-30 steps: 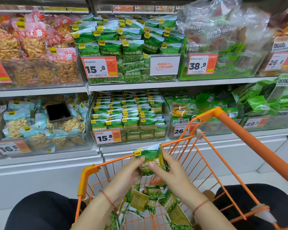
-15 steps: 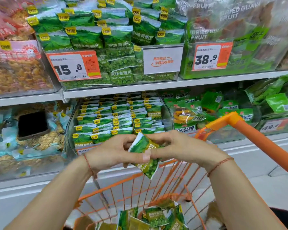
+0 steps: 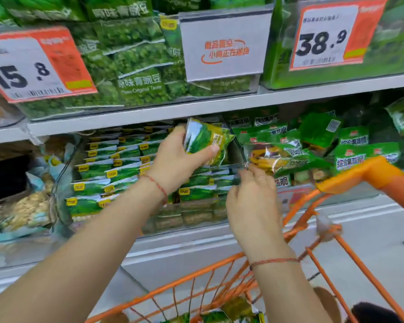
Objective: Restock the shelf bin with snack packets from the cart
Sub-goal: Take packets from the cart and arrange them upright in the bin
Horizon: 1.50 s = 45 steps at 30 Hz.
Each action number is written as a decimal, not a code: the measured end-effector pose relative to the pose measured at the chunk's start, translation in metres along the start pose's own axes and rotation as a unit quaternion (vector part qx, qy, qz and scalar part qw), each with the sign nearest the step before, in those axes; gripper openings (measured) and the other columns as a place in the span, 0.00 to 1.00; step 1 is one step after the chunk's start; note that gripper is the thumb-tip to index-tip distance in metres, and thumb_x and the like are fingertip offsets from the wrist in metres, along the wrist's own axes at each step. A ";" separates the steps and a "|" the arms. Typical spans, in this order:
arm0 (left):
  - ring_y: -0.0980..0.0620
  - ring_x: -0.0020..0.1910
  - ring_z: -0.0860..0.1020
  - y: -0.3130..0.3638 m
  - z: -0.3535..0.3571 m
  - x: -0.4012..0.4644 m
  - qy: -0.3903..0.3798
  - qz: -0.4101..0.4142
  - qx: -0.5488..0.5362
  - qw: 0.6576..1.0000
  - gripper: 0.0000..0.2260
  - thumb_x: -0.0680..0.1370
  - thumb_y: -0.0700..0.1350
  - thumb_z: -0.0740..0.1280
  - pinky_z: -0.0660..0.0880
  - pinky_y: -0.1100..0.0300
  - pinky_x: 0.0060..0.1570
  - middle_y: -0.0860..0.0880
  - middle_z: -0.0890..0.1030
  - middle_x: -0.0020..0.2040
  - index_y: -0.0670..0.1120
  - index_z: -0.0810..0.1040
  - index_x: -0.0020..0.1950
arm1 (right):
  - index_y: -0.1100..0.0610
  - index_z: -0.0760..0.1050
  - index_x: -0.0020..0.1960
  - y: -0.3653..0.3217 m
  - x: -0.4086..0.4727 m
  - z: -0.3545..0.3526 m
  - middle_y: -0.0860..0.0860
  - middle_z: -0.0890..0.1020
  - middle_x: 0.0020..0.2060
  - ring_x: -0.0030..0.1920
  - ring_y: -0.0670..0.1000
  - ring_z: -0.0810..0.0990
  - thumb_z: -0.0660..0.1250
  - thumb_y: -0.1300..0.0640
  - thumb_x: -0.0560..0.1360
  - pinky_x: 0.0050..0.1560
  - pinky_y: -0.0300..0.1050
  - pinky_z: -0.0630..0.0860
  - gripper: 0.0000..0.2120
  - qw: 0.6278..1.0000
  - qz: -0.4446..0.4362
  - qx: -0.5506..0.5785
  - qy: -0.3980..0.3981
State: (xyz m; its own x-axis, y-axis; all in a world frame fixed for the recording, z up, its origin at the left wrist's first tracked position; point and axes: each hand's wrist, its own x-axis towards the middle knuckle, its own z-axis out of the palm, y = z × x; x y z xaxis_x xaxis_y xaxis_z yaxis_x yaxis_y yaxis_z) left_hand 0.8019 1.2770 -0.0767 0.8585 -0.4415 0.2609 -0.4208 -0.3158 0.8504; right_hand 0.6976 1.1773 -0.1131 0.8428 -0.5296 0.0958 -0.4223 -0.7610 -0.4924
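Note:
My left hand [image 3: 173, 164] grips a green snack packet [image 3: 204, 139] by thumb and fingers, above the back right part of the clear shelf bin [image 3: 196, 217]. The bin stands on the lower shelf and holds rows of the same green packets [image 3: 107, 173]. My right hand [image 3: 252, 199] reaches to the bin's right side just below the held packet. Its back faces me and its fingertips are hidden among the packets. The orange wire cart [image 3: 359, 176] is below and to the right, with more green packets [image 3: 231, 314] at its bottom.
A neighbouring bin of other green bags [image 3: 350, 157] sits right of the target bin. A bin of pale nut packets [image 3: 26, 210] sits to its left. The upper shelf edge [image 3: 196, 108] with price tags [image 3: 33, 66] hangs close over the hands.
Both hands rose from over the cart to the lower shelf bin. The packet, held between both hands before, is now in my left hand alone. The camera moved closer to the shelf.

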 end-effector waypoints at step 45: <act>0.48 0.49 0.78 0.018 -0.007 0.006 0.044 0.139 0.396 0.907 0.11 0.79 0.52 0.60 0.72 0.55 0.44 0.52 0.82 0.48 0.50 0.78 0.55 | 0.60 0.75 0.64 0.009 -0.026 0.011 0.58 0.66 0.71 0.69 0.59 0.65 0.63 0.62 0.76 0.59 0.55 0.73 0.17 0.990 -0.090 0.037 0.104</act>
State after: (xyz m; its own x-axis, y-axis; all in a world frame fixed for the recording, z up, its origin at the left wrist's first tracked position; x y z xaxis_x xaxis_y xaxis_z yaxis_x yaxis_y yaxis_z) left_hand 0.8013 1.2742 -0.0570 0.6920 -0.5387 0.4805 -0.6732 -0.7219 0.1601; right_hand 0.6758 1.1885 -0.1292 0.8116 -0.4602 0.3599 -0.2406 -0.8246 -0.5120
